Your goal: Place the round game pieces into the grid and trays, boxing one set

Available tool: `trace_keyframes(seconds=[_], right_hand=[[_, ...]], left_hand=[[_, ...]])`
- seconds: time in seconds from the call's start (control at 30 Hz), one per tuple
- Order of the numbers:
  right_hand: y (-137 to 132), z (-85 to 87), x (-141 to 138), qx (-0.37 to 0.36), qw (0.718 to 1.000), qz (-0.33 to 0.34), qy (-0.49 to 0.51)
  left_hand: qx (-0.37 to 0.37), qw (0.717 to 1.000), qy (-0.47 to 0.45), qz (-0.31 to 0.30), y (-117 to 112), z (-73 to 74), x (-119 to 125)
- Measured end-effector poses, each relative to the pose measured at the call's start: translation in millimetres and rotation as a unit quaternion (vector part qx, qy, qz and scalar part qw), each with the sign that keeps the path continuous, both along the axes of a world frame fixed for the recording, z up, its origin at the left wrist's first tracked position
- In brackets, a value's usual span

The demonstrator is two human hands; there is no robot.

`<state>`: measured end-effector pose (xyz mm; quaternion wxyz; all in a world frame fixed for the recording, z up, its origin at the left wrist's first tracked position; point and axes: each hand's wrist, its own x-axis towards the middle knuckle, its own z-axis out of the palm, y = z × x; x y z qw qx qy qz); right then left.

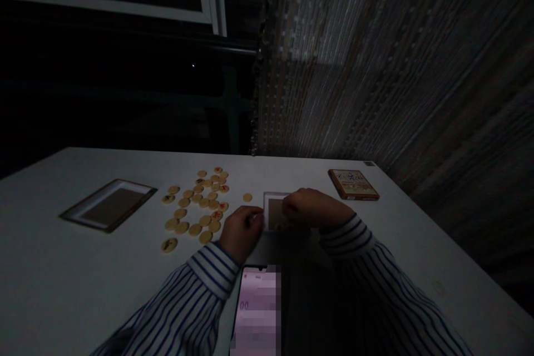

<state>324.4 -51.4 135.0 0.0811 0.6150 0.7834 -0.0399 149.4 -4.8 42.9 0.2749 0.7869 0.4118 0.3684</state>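
A small shallow open box (273,208) with a white rim lies on the table. My left hand (241,232) is at its left edge, fingers curled and thumb against the rim. Over the right part of the box is my right hand (306,208), its fingers closed; whatever they hold is hidden. A few round pieces (278,227) show dimly inside the box, along its near side. Left of my left hand, many round wooden Chinese chess pieces (197,198) are scattered, some with red or black characters. A single piece (247,197) lies apart, close to the box.
A box lid or tray (112,206) with a pale rim lies open side up at the left. A printed flat box (354,184) rests at the right. The lit phone (256,311) is at the near edge of the white table (137,289). A bead curtain (334,67) hangs behind.
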Motion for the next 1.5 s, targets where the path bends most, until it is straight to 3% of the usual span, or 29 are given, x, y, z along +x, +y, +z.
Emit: trace_keyframes(seconds=[0.4, 0.93, 1.2, 1.5], right_hand=[[0, 4.4, -1, 0.062, 0.998, -0.011, -0.013], [-3, 14.4, -13, 0.153, 0.988, 0.006, 0.018], [-5, 16.2, -20, 0.187, 0.982, 0.011, 0.022], [-5, 13.8, -35, 0.207, 0.977, -0.008, 0.05]], left_hand=[[0.027, 0.997, -0.047, 0.051, 3, 7.0, -6], [0.022, 0.988, -0.088, 0.122, 10, 30.4, -30], [0.047, 0.992, -0.017, 0.117, 28, 48.8, -72], [0.05, 0.989, 0.02, 0.136, 42, 36.3, -122]])
